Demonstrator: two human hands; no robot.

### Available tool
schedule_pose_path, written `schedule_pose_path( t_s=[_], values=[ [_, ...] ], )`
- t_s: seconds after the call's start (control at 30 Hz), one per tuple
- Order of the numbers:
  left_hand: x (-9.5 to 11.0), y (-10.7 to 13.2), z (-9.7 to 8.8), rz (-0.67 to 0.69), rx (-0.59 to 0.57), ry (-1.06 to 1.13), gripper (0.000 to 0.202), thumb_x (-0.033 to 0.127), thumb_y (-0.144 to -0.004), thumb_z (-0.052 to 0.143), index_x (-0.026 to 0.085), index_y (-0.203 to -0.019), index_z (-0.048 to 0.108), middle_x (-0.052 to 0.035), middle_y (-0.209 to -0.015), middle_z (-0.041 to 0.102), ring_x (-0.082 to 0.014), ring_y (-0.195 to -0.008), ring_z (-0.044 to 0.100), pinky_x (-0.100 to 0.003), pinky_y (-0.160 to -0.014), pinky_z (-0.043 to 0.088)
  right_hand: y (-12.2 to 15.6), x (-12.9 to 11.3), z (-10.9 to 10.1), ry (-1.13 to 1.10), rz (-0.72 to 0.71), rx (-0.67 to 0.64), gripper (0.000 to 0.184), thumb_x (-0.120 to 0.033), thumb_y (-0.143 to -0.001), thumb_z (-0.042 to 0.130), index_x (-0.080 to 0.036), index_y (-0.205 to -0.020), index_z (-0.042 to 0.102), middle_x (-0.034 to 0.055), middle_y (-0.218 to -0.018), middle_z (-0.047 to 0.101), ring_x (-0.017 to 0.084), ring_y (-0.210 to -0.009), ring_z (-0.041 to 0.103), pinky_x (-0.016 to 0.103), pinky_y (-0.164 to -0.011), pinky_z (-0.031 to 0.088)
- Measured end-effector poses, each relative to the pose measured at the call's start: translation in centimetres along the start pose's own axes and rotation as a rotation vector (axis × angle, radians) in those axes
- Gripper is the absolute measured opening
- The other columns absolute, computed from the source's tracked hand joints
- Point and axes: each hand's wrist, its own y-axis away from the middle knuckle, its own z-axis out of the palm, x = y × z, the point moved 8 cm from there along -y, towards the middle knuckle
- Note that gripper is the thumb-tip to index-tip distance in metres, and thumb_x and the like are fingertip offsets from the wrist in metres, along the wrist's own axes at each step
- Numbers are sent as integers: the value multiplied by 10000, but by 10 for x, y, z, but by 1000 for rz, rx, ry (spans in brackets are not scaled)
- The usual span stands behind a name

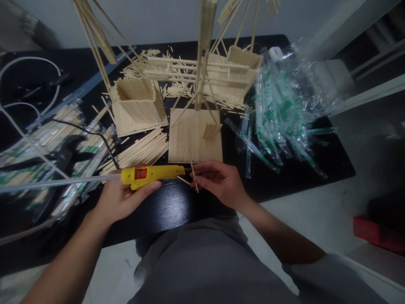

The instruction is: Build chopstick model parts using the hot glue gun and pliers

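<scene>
My left hand point(122, 198) is closed around a yellow hot glue gun point(158, 175), a long pale glue stick point(63, 183) trailing from its rear. The gun's nozzle points right, close to a thin wooden stick point(193, 171) that my right hand point(221, 182) pinches between thumb and fingers. Whether nozzle and stick touch, I cannot tell. Just beyond my hands lies a square base of wooden sticks point(190, 135), with a small stick panel point(212, 131) on its right part and a tall stick post point(202, 59) rising at its back.
A box built of sticks point(139, 107) stands at left, beside a pile of loose sticks point(142, 150). Another stick structure point(230, 78) is at the back right. Green-printed plastic packets point(278, 105) lie right; packaged sticks point(63, 147) and a white cable point(31, 59) lie left.
</scene>
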Motion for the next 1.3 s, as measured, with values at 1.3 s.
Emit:
schedule_pose_path(
  t_s=[1.3],
  values=[
    [-12,0,-14,-185,155,-32,110,363,-850,700,277,-806,752,-9,-751,788,-276,-808,797,-403,-744,689,2,2,1,90,21,-32,241,-279,-819,878,-207,-1036,801,29,-872,811,168,-747,799,286,-697,664]
  ],
)
